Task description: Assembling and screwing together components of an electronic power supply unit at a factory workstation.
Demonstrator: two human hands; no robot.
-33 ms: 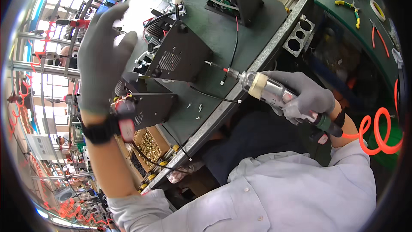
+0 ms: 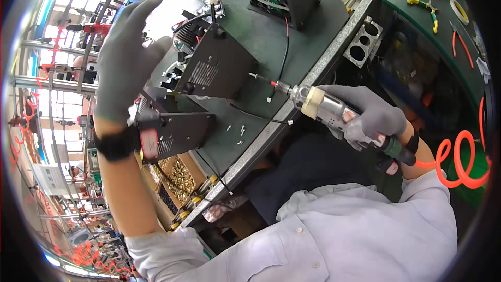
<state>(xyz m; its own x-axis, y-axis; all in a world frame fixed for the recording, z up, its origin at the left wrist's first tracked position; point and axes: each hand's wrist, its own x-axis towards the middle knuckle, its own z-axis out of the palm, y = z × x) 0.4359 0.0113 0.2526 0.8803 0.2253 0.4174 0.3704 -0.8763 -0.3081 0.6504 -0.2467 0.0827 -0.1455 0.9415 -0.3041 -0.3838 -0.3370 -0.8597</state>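
In a grey glove, my right hand [image 2: 373,117] is wrapped round a pneumatic screwdriver [image 2: 326,109], fed by a coiled orange air hose [image 2: 459,164]. The driver's bit points left toward a black metal panel [image 2: 222,62] with vent slots, but does not touch it. My left hand [image 2: 125,57], also gloved, is raised at the left with thumb and fingers apart and nothing in it. Below that hand stands a second black vented panel [image 2: 180,130]. Several small screws [image 2: 241,130] lie on the green bench [image 2: 224,151] near its edge.
A third black unit with exposed wiring [image 2: 289,0] stands at the back. Black cables [image 2: 286,52] trail over the bench. A cardboard box of brass-coloured parts [image 2: 180,177] sits at the front left. Pliers [image 2: 429,13] and a tape roll [image 2: 459,12] lie on the right-hand table.
My left hand has shifted slightly to the right at its fingers, while its forearm has swung a little left. My right hand and the screwdriver have hardly moved.
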